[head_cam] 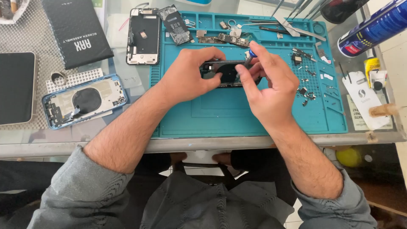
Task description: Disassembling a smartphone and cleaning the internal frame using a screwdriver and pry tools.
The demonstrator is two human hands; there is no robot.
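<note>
A dark phone housing lies on the teal repair mat. My left hand grips the housing's left end between thumb and fingers. My right hand pinches a small screwdriver with a blue top, its tip angled down onto the housing's right end. Most of the housing is hidden by both hands.
A blue phone frame with a round coil lies at left. An opened phone body, a black battery and a logic board sit at the back. Small screws and parts dot the mat's right. Tweezers and a spray can are far right.
</note>
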